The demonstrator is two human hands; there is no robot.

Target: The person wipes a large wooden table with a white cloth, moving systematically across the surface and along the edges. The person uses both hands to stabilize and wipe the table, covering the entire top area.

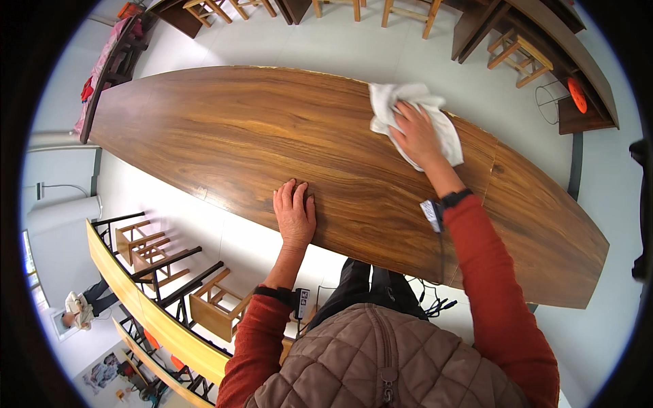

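Note:
A long brown wood-grain table (224, 129) spans the view in front of me. My right hand (416, 136) presses a crumpled white cloth (442, 132) onto the tabletop close to its far edge; the fingers lie spread over the cloth and look slightly blurred. Nearer to me, my left hand (295, 214) rests on the table by its near edge, holding nothing, fingers stretched out and a little bent. Both wrists wear dark bands, each with a small box on a cable; the right one (431, 215) hangs above the wood.
Wooden stools (520, 58) stand beyond the table near dark desks (578, 54). At left are a yellow-topped long table (146, 302) and more stools (218, 306). Cables (435, 304) dangle under the near edge. Another person (85, 306) stands far left. Pink cloth (105, 68) covers something at the table's left end.

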